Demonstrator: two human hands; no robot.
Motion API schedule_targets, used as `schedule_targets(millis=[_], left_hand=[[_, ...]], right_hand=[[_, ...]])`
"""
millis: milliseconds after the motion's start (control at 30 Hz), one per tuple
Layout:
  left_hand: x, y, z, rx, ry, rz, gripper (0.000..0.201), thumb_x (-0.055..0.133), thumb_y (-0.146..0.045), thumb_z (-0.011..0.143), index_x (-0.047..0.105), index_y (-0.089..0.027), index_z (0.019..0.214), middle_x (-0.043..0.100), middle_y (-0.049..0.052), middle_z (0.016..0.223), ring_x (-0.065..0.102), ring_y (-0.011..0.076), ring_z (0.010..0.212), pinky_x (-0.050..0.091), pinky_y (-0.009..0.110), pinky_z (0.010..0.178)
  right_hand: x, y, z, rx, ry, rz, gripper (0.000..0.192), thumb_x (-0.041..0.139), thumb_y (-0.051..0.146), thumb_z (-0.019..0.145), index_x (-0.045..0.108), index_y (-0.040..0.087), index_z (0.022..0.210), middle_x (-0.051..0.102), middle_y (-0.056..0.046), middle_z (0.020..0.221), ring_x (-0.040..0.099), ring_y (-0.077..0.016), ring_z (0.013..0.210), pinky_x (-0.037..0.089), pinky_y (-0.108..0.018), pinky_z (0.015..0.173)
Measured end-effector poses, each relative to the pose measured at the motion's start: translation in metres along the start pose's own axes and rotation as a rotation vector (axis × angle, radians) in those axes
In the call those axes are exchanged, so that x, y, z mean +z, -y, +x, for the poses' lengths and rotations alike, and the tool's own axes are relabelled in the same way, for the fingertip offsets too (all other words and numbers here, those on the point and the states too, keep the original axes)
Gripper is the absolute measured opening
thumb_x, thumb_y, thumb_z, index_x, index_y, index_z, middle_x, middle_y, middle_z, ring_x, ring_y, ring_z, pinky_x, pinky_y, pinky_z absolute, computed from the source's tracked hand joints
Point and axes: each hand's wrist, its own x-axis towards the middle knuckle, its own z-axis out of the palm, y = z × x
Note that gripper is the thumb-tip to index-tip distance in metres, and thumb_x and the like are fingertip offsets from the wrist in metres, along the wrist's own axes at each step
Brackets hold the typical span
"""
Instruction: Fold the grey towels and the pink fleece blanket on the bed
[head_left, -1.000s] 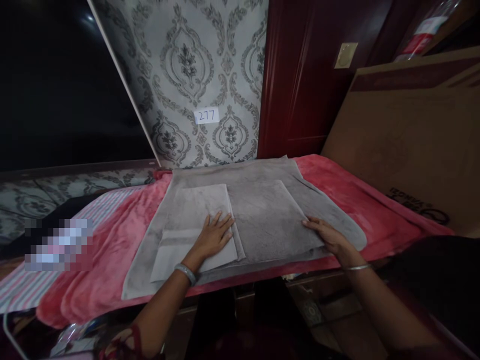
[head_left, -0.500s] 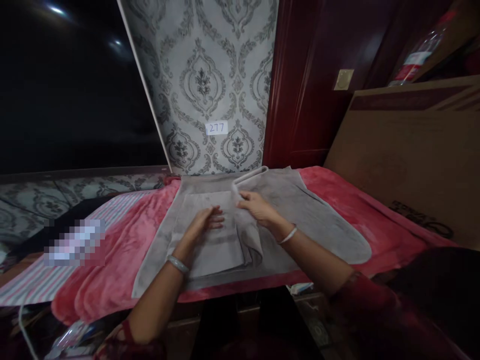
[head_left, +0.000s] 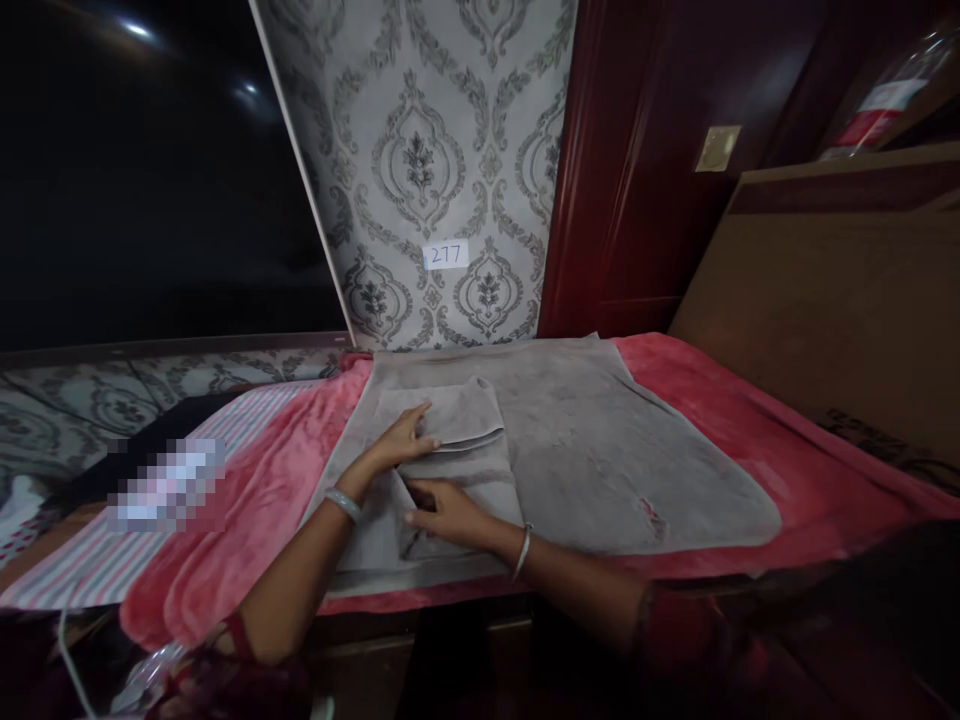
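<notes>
The folded grey cloth [head_left: 484,475] is lying just left of the lower centre of the frame, resting on a larger grey cloth [head_left: 600,440], and both hands are working right over it! The left hand [head_left: 397,440] is reaching in over its far part, fingers loosely spread, thumb standing well apart and pointing at a layer's edge; it is resting on or close above the fabric, gripping nothing that shows, and probably serving to steady that upper layer. Down at the near part, the right hand [head_left: 450,512] is curling its fingers half closed, thumb sticking out beside a lifted edge. Whether it is pinching that edge or only pushing under it, I cannot tell, since the knuckles are hiding the contact. The hands are sitting one beyond the other, seemingly so that each is minding its own end of the bundle.

Underneath, the large grey cloth is spreading flat towards the right of the frame, likely giving a smooth bed, and the red blanket [head_left: 720,440] is showing at both sides and along the near edge. At lower left, a striped cloth [head_left: 97,540] is lying beside the blanket, and up on the wall a numbered card [head_left: 446,254] is reading 277.
</notes>
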Motion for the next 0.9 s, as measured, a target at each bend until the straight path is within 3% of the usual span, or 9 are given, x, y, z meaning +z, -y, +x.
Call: schedule_targets(millis=[67,133,300,400,500,567,667,800,900], left_hand=[[0.004,-0.006,-0.001,0.164,0.142,0.385,0.086,0.082,-0.023,0.062,0.051,-0.018,0.142,0.047,0.016,0.149,0.042,0.0341,0.141,0.036,0.044,0.115],[0.009,-0.011,-0.006,0.222,0.19,0.605,0.084,0.076,-0.018,0.069,0.044,-0.02,0.147,0.041,0.018,0.152,0.046,0.0332,0.137,0.04,0.043,0.112],[0.02,-0.012,-0.019,0.193,0.113,0.827,0.045,0.059,-0.017,0.084,0.057,-0.016,0.129,0.059,0.015,0.122,0.064,0.0278,0.108,0.049,0.039,0.096],[0.019,-0.007,-0.015,0.127,0.035,0.555,0.029,0.055,-0.017,0.085,0.066,-0.018,0.112,0.064,0.012,0.113,0.065,0.0252,0.102,0.047,0.037,0.097],[0.012,0.004,-0.007,0.041,-0.101,0.139,0.013,0.06,-0.02,0.078,0.07,-0.02,0.086,0.069,0.007,0.093,0.064,0.0245,0.097,0.045,0.035,0.096],[0.006,0.014,-0.003,-0.019,-0.171,0.006,0.011,0.06,-0.026,0.074,0.069,-0.019,0.078,0.069,0.005,0.083,0.065,0.0243,0.091,0.048,0.035,0.09],[-0.001,0.029,-0.006,-0.121,-0.243,-0.142,0.028,0.057,-0.042,0.074,0.068,-0.017,0.082,0.069,0.005,0.075,0.066,0.0248,0.078,0.052,0.036,0.076],[-0.005,0.038,-0.024,-0.226,-0.252,-0.324,0.043,0.061,-0.056,0.067,0.065,-0.015,0.075,0.069,0.009,0.069,0.067,0.026,0.067,0.054,0.037,0.066],[-0.002,0.034,-0.044,-0.207,-0.222,-0.389,0.044,0.065,-0.054,0.068,0.068,-0.014,0.087,0.074,0.013,0.087,0.07,0.0287,0.083,0.055,0.039,0.076]], right_hand=[[-0.019,-0.009,-0.007,-0.012,0.012,-0.068,0.015,0.067,0.022,0.079,0.077,0.029,0.088,0.075,0.003,0.084,0.067,-0.0182,0.071,0.055,-0.029,0.064],[-0.048,-0.021,-0.009,-0.006,-0.112,-0.161,0.018,0.062,0.024,0.082,0.075,0.025,0.094,0.074,-0.002,0.094,0.067,-0.0201,0.082,0.055,-0.034,0.077],[-0.118,-0.054,0.012,0.096,-0.531,-0.405,0.051,0.061,0.025,0.078,0.061,0.015,0.128,0.064,-0.015,0.122,0.06,-0.0274,0.109,0.048,-0.046,0.1],[-0.135,-0.067,0.035,0.244,-0.473,-0.418,0.06,0.064,0.027,0.078,0.057,0.016,0.136,0.069,-0.011,0.1,0.064,-0.0265,0.095,0.052,-0.042,0.092],[-0.137,-0.065,0.066,0.359,-0.365,-0.226,0.062,0.065,0.027,0.078,0.056,0.018,0.139,0.067,-0.005,0.085,0.064,-0.0229,0.082,0.056,-0.037,0.08],[-0.134,-0.057,0.089,0.318,-0.318,0.059,0.065,0.063,0.03,0.081,0.05,0.021,0.145,0.069,-0.006,0.096,0.065,-0.0207,0.085,0.057,-0.034,0.076],[-0.124,-0.046,0.121,0.18,-0.224,0.37,0.07,0.059,0.036,0.089,0.035,0.03,0.154,0.068,-0.006,0.119,0.066,-0.0176,0.099,0.058,-0.032,0.078],[-0.105,-0.05,0.149,0.176,-0.114,-0.098,0.064,0.053,0.025,0.092,0.038,0.024,0.154,0.069,-0.009,0.123,0.068,-0.0166,0.102,0.057,-0.03,0.083],[-0.095,-0.057,0.163,0.149,-0.078,-0.374,0.059,0.055,0.017,0.089,0.049,0.019,0.148,0.067,-0.011,0.13,0.065,-0.0196,0.114,0.052,-0.034,0.098]])
